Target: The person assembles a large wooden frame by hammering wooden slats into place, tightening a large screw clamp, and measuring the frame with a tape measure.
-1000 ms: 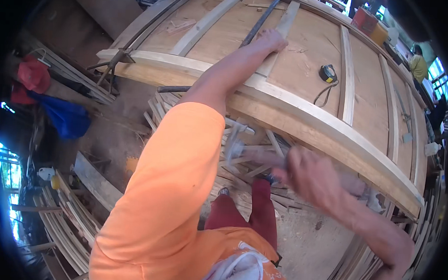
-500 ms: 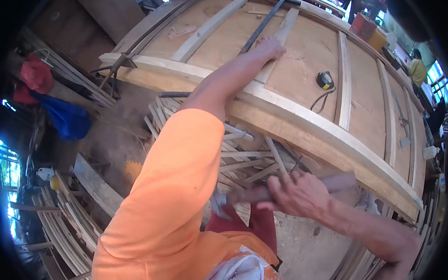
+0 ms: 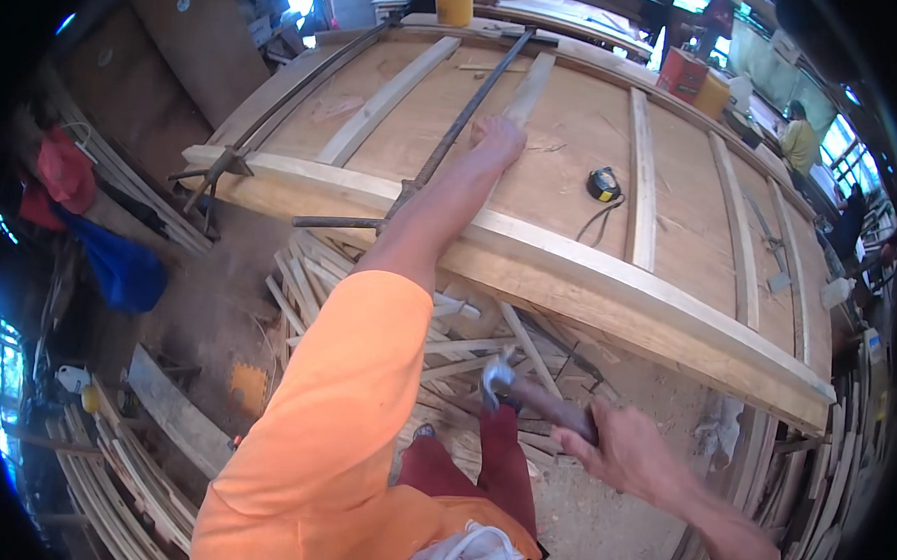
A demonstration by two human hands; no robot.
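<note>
Fingers of the right hand: gripping a hammer by its handle; the tool is slanting in front of the front rail, apart from it. Left hand: resting folded at a slat; whether its fingers are pinching anything cannot be told. Tape measure: lying on the panel, right of that hand. Bar clamp: running alongside, on its left. Handling, as judged: good work is depending on a firm hammer grip, a squarely landing head and left fingers kept clear of its path.
</note>
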